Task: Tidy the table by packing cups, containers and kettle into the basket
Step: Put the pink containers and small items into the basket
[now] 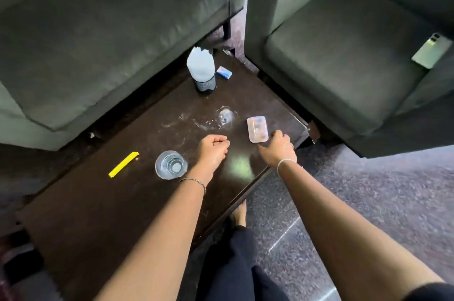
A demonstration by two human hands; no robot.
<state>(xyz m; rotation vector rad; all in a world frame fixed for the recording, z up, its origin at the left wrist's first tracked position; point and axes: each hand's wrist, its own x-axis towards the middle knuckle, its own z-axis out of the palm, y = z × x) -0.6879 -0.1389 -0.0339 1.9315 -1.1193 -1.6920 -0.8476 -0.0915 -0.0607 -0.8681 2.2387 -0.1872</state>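
Observation:
A clear plastic cup (171, 165) stands upright on the dark brown table (118, 205), just left of my left wrist. A second clear glass (226, 115), hard to make out, sits farther back among wet smears. A small rectangular container (257, 128) with a pinkish lid lies near the table's right edge. My left hand (212, 150) hovers over the table's middle, curled into a loose fist with nothing in it. My right hand (278, 148) is beside the container's near right corner, fingers bent down and thumb apart, holding nothing. No basket or kettle is in view.
At the table's far end stand a black mesh holder with white tissue (202, 72) and a small blue box (224, 71). A yellow strip (123, 164) lies left of the cup. Grey sofas (98, 42) flank the table; a phone (431, 51) rests on the right one.

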